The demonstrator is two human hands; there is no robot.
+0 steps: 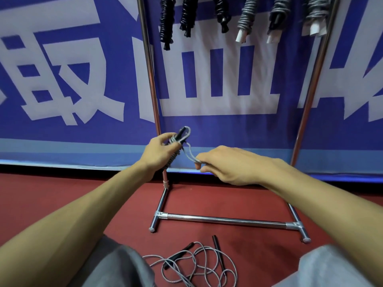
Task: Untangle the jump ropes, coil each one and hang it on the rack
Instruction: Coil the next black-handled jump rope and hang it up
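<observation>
Blue banner [62,131] (cropped white characters) backs left hand [159,154], right hand [226,164] gripping rope [178,139].

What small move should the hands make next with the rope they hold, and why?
Probably the right hand should wind the short loose loop it pinches around the coiled rope gripped by the left hand. Nearly all of this rope is already bundled; only that loop hangs free, so it is not ready for the rack.

Loose rope [194,264] seemingly just before rack [226,219]
</observation>
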